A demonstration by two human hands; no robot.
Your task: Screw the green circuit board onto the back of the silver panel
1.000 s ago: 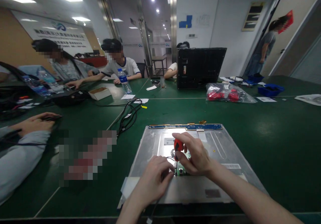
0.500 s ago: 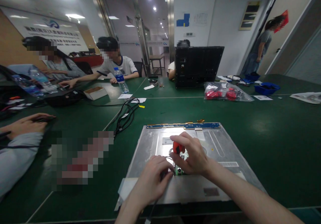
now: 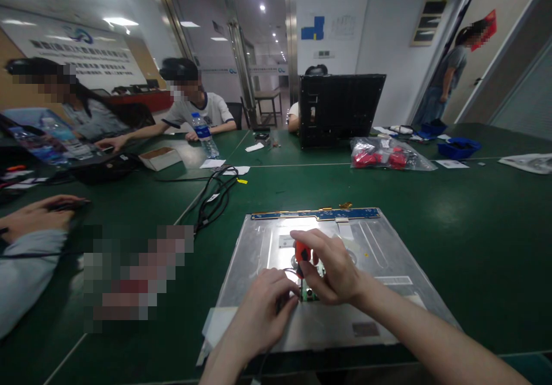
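Observation:
A silver metal display panel (image 3: 332, 327) lies flat on the green table, with a blue circuit strip (image 3: 349, 215) along its far edge. My right hand (image 3: 334, 264) grips the red and black handle of a screwdriver (image 3: 302, 251) from above. The shaft points down at a small green circuit board (image 3: 309, 294) in the middle of the panel. My left hand (image 3: 269, 307) rests on the panel, its fingers closed beside the screwdriver's tip; what they pinch is hidden. A dark cable (image 3: 264, 362) runs from under it towards the near edge.
Black cables (image 3: 215, 198) lie coiled beyond the panel on the left. Farther back are a plastic bag with red items (image 3: 390, 154), a black monitor (image 3: 342, 112), a water bottle (image 3: 203, 135) and a blue tray (image 3: 459, 149). A co-worker's hand (image 3: 38, 215) is at the left.
My right fingers have shifted slightly around the screwdriver handle, and more of the red shows. The left hand stays in place. The view has moved a little.

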